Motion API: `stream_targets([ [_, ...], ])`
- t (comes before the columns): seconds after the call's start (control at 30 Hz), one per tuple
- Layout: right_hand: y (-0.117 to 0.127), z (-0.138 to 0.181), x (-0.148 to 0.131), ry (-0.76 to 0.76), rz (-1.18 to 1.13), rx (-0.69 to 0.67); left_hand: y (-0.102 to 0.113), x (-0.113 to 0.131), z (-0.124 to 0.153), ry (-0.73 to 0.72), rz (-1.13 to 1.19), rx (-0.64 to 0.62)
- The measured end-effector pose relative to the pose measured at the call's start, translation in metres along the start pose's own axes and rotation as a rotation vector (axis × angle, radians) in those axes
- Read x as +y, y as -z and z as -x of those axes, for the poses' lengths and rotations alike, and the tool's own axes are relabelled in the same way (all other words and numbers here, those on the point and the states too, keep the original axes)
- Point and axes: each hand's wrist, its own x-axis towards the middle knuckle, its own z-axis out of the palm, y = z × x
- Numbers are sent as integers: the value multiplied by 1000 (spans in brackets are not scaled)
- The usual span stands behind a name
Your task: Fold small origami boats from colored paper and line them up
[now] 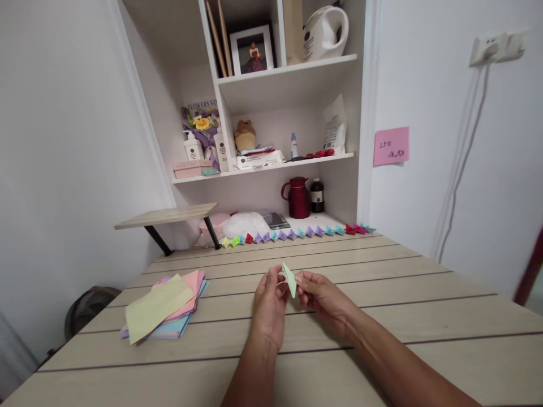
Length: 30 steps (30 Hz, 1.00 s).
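Note:
A small light green folded paper (289, 280), narrow and pointed at its ends, is held up tilted above the wooden table (322, 367). My right hand (324, 297) pinches its right edge between thumb and fingers. On the other side, my left hand (270, 305) has its fingers curled against the paper's left side, partly hidden behind it. Along the table's back edge runs a row of small folded paper boats (292, 234) in several colours. Left of my hands lies a loose stack of coloured paper sheets (159, 308), a yellow one on top.
A small raised wooden stand (167, 216) with black legs is at the back left. Behind the table, a white shelf unit (288, 76) holds a red jug (298, 198), a dark bottle (317, 196) and other items. A pink note (391, 146) is on the right wall.

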Motion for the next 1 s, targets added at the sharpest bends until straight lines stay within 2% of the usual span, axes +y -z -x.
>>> stream_targets([
  [0.17, 0, 2, 1, -35, -43, -74, -3, 0, 2, 21, 2, -107],
  [0.4, 3, 4, 3, -80, -92, -169, -3, 0, 1, 10, -14, -102],
  [0.67, 5, 2, 0, -58, -105, -141, -5, 1, 2, 15, -42, -179],
  [1.0, 5, 4, -3, -53, -80, -108, -6, 0, 4, 17, -94, -174],
])
